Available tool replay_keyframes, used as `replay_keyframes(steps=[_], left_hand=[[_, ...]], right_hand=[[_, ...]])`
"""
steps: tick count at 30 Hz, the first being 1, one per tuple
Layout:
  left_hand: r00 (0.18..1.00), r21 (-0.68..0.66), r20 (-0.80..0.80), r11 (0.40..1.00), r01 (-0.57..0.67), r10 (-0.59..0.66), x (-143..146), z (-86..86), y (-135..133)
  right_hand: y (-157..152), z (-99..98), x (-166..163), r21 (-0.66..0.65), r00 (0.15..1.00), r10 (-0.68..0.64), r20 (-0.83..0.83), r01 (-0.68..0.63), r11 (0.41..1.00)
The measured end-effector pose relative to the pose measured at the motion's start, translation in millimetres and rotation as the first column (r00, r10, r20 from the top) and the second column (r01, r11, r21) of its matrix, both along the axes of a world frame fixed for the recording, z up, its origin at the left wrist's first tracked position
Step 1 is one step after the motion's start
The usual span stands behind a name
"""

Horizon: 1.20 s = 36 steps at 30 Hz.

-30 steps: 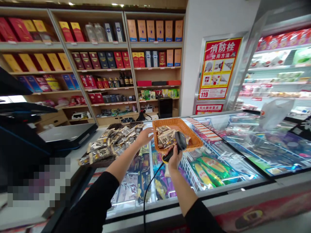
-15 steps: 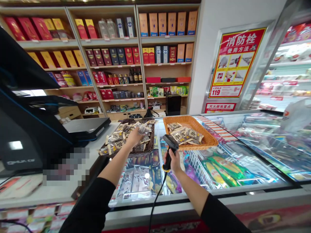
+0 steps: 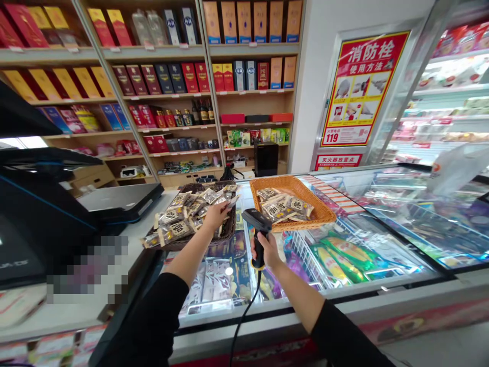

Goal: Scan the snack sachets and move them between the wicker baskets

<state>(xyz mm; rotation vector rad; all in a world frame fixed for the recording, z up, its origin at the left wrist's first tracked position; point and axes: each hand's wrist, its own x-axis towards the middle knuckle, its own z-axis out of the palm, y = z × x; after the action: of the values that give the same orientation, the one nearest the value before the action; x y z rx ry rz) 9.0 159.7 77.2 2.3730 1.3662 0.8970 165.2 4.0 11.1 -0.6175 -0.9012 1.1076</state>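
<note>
A dark basket, heaped with small packets, sits at the left end of the freezer, close against the bench. An orange basket with fewer packets lies toward the freezer's far edge. The right hand is wrapped round a black scanner — just short of the orange basket — its cord crossing the near edge. The left hand — fingertips pinched on one packet — is over the dark basket's right side.

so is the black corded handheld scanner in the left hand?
No, the right hand grips the black corded handheld scanner by its handle, while the left hand is over the dark brown wicker basket.
</note>
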Motion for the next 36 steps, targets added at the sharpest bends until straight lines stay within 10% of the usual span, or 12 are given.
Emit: replay_keyframes(steps=[13,18,22,29,36], left_hand=[[0.998,0.037,-0.055,0.999,-0.013,0.015,2.0,3.6,-6.4],[1.0,0.225,0.001,0.974,-0.005,0.005,5.4,15.8,-12.3],[0.981,0.387,-0.158,0.907,0.167,-0.113,44.2,25.2,-25.1],[0.584,-0.085,-0.573,0.75,0.656,-0.575,157.3,17.2,-31.7],[0.641,-0.112,-0.596,0.84,0.53,-0.484,205.3,19.9,-22.6]], right_hand=[[-5.5,8.2,-2.8,-0.014,0.998,0.05,-0.026,-0.05,0.999],[-3.0,18.0,8.7,0.005,0.958,-0.244,-0.15,0.247,0.969],[4.2,25.2,31.2,-0.044,0.787,-0.549,-0.28,0.561,0.826],[11.3,24.5,61.0,-0.204,0.569,-0.725,-0.387,0.714,0.67],[22.7,17.1,58.1,-0.252,0.542,-0.738,-0.401,0.71,0.658]])
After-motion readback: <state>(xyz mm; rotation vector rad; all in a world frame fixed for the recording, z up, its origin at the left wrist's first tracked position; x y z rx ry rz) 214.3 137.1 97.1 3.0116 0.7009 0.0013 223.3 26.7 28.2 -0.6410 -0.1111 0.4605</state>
